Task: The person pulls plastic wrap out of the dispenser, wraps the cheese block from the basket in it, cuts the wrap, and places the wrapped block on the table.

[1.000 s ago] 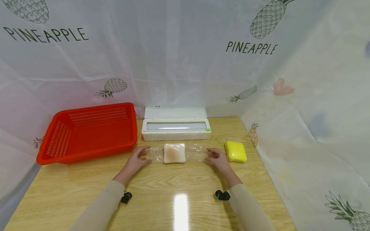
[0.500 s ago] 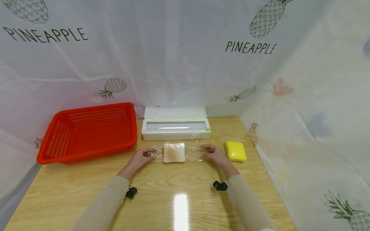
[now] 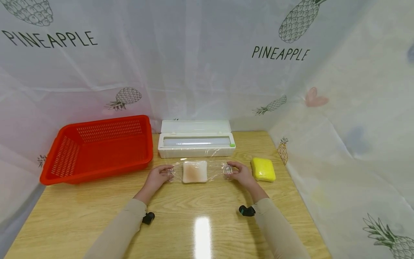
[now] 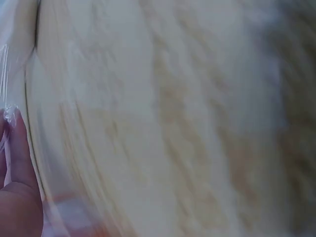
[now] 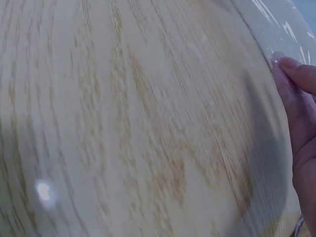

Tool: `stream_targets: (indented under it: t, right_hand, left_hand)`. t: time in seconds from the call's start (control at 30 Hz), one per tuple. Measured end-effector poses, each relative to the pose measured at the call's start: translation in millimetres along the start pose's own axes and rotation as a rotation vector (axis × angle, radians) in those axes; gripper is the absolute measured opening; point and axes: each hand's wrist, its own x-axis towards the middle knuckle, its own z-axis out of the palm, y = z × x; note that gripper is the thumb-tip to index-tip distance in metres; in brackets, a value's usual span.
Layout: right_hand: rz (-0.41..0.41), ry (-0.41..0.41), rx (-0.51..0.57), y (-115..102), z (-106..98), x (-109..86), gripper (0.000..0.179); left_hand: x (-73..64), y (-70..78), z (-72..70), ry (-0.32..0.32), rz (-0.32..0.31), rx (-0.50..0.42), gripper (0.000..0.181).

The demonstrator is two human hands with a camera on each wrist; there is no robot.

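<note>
A bread slice (image 3: 195, 172), white with a browned middle, lies on a strip of clear cling film (image 3: 215, 169) that sticks out on both sides of it. My left hand (image 3: 157, 177) pinches the film's left end; in the left wrist view the film (image 4: 6, 81) bunches at the fingertips. On the other side my right hand (image 3: 242, 175) pinches the right end between thumb and forefinger, as the right wrist view shows at the film's edge (image 5: 289, 32). A yellow square block (image 3: 263, 169) sits just right of the right hand.
Behind the bread stands a white cling film dispenser (image 3: 197, 153) with its lid up and a roll inside. A red plastic basket (image 3: 97, 175) occupies the back left of the wooden table (image 3: 181, 219). Printed curtains (image 3: 207, 72) hang behind and at the right.
Both hands have come inward toward the bread, then the right drew slightly back out. The film's right end now looks gathered at the right fingertips. Bread, basket and dispenser stay in place.
</note>
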Motion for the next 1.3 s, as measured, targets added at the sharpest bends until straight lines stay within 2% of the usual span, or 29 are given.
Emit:
stream_targets:
  t: [0.13, 0.3, 0.43, 0.67, 0.77, 0.87, 0.93, 1.03, 1.1, 1.17, 1.3]
  right_hand:
    - [-0.003, 0.002, 0.039, 2.3, -0.7, -1.1, 0.049]
    - [-0.041, -0.034, 0.121, 6.2, -0.5, -1.0, 0.036]
    - [-0.022, -0.046, 0.117, 8.3, -2.5, -2.0, 0.028]
    - [0.043, -0.09, 0.121, 11.3, -6.1, -7.7, 0.041]
    - [0.037, -0.107, 0.118, 11.3, -7.5, -11.8, 0.042]
    - [0.0, -0.1, 0.083, 8.1, -10.8, -16.3, 0.038]
    - [-0.047, -0.052, 0.043, 7.0, -13.8, -15.8, 0.035]
    - [-0.091, 0.106, -0.034, 0.6, -17.4, -9.8, 0.031]
    - [-0.105, 0.228, -0.048, -2.0, -17.8, -0.7, 0.032]
    - [-0.099, 0.316, -0.053, -8.3, -16.1, 6.9, 0.037]
    - [-0.121, 0.403, -0.018, -16.5, -12.0, 21.9, 0.05]
  left_hand:
    - [-1.8, -0.4, -1.0, -0.011, -0.006, 0.037, 0.046]
    - [-2.7, -0.5, -1.7, -0.036, -0.024, 0.029, 0.052]
    - [-1.8, -4.6, -2.8, -0.048, -0.023, 0.022, 0.057]
    - [-5.7, -5.7, -6.2, -0.067, -0.021, 0.019, 0.059]
    - [-6.9, -4.4, -8.3, -0.054, -0.008, 0.014, 0.06]
    - [-7.9, -2.3, -12.7, 0.017, 0.028, 0.041, 0.056]
    - [-7.3, 1.7, -14.9, 0.072, 0.073, 0.071, 0.049]
    - [-3.1, 16.7, -10.5, 0.102, 0.149, 0.138, 0.04]
    - [3.2, 28.1, -2.6, 0.069, 0.196, 0.152, 0.037]
    - [10.1, 40.5, 8.1, 0.019, 0.218, 0.149, 0.036]
    - [23.9, 63.6, 30.6, -0.045, 0.236, 0.115, 0.037]
